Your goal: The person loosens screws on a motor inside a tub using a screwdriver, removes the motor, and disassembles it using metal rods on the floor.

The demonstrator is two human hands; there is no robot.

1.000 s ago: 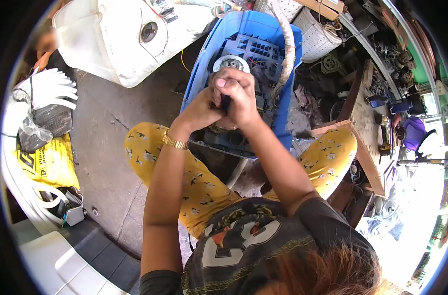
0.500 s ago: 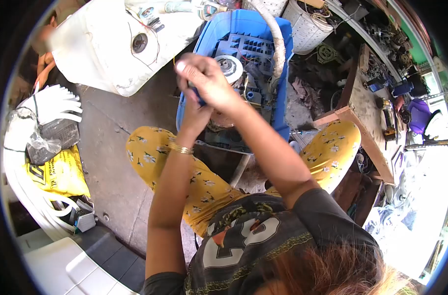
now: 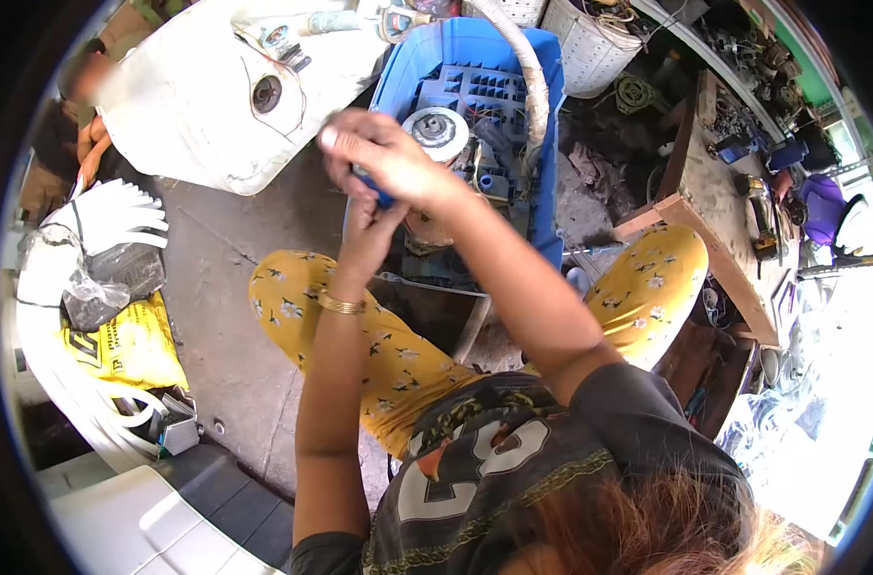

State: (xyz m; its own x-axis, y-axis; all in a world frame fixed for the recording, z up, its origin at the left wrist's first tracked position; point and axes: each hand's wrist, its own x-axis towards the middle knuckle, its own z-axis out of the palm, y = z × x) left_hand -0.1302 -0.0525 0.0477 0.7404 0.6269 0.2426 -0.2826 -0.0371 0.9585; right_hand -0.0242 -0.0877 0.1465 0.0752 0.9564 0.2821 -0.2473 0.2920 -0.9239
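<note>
My two hands meet in front of the blue tub (image 3: 557, 206). Under the right one, my left hand (image 3: 367, 235) has its fingers wrapped round a small blue object (image 3: 374, 187), of which only part shows. My right hand (image 3: 388, 163) is closed over the top of the same object, its fingers bent and somewhat blurred. Just right of my hands, a round white and grey part (image 3: 436, 132) sits in the tub among other machine parts. A ribbed grey hose (image 3: 532, 77) hangs over the tub's right side.
A white panel (image 3: 187, 96) with a round hole and wires lies upper left, a person's arm (image 3: 93, 149) beyond it. White tubes and a yellow bag (image 3: 134, 350) are at the left. A wooden bench (image 3: 719, 230) with tools stands right.
My right hand has shifted slightly left over the blue object, and more of that object shows. The whole view has moved a little.
</note>
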